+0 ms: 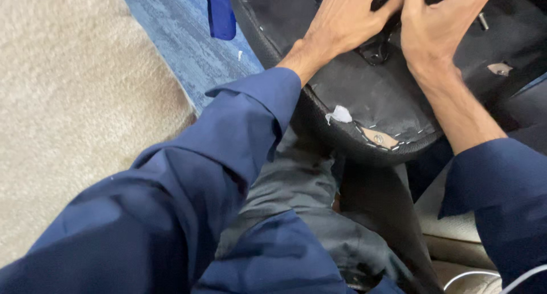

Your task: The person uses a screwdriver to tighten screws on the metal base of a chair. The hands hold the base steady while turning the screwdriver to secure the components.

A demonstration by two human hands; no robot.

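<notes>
Left hand (342, 20): knuckles up on the seat underside, fingers curled toward the bracket; grip on it likely but fingertips hidden, so cannot tell
Right hand (441, 23): just beside the left, fingers bent down at the same spot; closed or merely pressing, cannot tell
Seat (393, 100): black, turned bottom-up and propped across the lap, probably so the hardware faces up within reach of both hands
Bracket (376, 52): 1 black metal fitting near the seat's middle, directly under both hands, partly covered
Staples (370, 126): a row along the seat's near edge, pinning the black lining; too small to count
Torn spots: 2 showing bare wood, 1 at the near edge (380, 138), 1 at right (500, 69)
White scrap (340, 114): 1, loose on the lining by the edge
Sleeves (228, 151): 2, dark blue, left forearm crossing the lap
Floor: beige rug (68, 100) at left, blue carpet (182, 32) beyond
Blue object (220, 12): 1, hanging at top, kind unclear
White cable (484, 277): 1, lower right
</notes>
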